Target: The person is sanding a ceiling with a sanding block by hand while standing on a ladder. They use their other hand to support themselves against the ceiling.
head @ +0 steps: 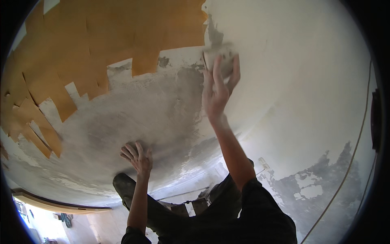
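Note:
My right hand (217, 97) is raised against the wall, its fingers spread around a pale sanding block (226, 62). Motion blur softens the block, though small dark holes show on its face. It meets the wall just below the right end of a torn brown wall covering (128, 27). Lower and to the left, my left hand (138, 158) rests on bare grey plaster (137, 106) with its fingers apart and nothing held. Its palm side is hidden.
Loose brown strips (45, 137) hang at the left. A cable (344, 174) runs down the right side, near a dark object (375, 120) at the rim. A white fitting (264, 163) sits beside my right arm. Below are my bent leg (125, 186) and a wooden ledge (67, 206).

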Tool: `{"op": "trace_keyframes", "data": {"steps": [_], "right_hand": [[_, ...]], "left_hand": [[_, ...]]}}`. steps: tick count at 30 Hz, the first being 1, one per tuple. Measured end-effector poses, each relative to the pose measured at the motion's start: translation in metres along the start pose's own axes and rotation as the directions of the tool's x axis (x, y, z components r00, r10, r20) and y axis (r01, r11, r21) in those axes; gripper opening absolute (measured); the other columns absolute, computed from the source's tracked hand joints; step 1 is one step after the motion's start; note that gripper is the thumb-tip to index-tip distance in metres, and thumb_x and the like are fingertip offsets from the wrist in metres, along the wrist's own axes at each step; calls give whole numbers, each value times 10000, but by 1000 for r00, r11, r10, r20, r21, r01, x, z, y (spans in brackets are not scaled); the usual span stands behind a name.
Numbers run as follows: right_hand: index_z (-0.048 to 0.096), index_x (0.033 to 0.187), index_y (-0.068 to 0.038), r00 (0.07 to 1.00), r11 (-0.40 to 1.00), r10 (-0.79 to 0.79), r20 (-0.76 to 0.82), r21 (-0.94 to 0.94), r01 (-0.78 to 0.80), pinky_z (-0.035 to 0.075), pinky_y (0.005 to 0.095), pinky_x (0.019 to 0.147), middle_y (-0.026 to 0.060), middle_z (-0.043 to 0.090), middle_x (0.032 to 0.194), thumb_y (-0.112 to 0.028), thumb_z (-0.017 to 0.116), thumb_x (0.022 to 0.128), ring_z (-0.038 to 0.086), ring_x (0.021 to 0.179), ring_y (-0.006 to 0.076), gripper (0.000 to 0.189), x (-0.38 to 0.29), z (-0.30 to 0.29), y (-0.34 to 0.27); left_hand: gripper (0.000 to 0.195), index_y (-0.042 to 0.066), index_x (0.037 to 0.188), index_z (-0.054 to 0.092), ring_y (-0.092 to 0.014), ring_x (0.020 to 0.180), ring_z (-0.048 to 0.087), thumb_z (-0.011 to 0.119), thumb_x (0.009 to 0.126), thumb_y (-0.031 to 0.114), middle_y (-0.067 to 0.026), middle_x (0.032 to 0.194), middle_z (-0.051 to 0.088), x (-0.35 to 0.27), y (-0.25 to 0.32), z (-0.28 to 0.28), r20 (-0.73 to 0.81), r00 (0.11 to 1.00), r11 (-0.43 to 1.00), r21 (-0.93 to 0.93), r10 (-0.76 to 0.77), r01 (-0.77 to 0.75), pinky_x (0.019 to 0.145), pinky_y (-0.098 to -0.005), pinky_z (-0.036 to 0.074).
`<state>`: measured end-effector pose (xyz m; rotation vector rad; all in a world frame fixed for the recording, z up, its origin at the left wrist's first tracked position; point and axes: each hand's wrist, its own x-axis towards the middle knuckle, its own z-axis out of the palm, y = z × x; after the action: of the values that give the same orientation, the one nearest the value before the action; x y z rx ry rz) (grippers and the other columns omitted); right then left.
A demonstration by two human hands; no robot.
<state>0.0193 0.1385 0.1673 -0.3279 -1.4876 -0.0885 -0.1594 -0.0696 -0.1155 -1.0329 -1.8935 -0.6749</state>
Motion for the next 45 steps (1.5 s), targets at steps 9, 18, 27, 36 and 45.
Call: {"op": "trace_keyframes", "data": {"steps": [9, 18, 27, 36, 45], "right_hand": [[593, 1334, -27, 1000, 995, 30, 0, -91, -30, 362, 518, 1040, 351, 206, 1540, -100, 692, 908, 323, 1350, 473, 443, -115, -12, 27], [539, 1390, -17, 997, 997, 78, -3, -12, -78, 331, 508, 1096, 297, 213, 1544, -19, 631, 931, 301, 1404, 424, 469, -17, -2, -1], [517, 1407, -24, 999, 996, 32, -6, -89, -32, 360, 520, 1066, 312, 178, 1560, -42, 612, 941, 266, 1413, 468, 475, -130, -11, 30], [532, 1395, -28, 979, 984, 172, -107, 73, -165, 457, 440, 1009, 269, 223, 1538, -58, 661, 932, 322, 1394, 390, 481, -45, 11, -1], [633, 1300, -67, 995, 996, 82, -58, -25, -84, 341, 524, 1049, 341, 246, 1528, -171, 732, 892, 331, 1350, 445, 432, -139, 0, 14]], "left_hand": [[700, 45, 1392, 467, -612, 1418, 43, 734, 832, 370, -331, 1555, 151, -77, 4, 33, 109, 992, 988, -127, -70, 84, 1080, -781, 71], [767, 26, 1530, 243, -614, 1422, -44, 642, 918, 260, -372, 1572, 10, -78, 18, 26, 136, 982, 977, -152, -128, 148, 1101, -741, 6], [686, 17, 1505, 315, -572, 1449, -17, 606, 941, 277, -362, 1572, 70, -56, 42, -2, 189, 965, 947, -231, -181, 223, 1086, -758, 16], [513, 27, 1368, 531, -459, 1371, 387, 642, 881, 148, -288, 1465, 407, -53, 55, -29, 76, 996, 952, -297, -52, 72, 1106, -603, 274], [213, -28, 1069, 673, -213, 849, 669, 634, 900, 96, -116, 810, 703, -49, 53, -22, 559, 816, 232, -783, -146, 577, 828, -350, 495]]}}
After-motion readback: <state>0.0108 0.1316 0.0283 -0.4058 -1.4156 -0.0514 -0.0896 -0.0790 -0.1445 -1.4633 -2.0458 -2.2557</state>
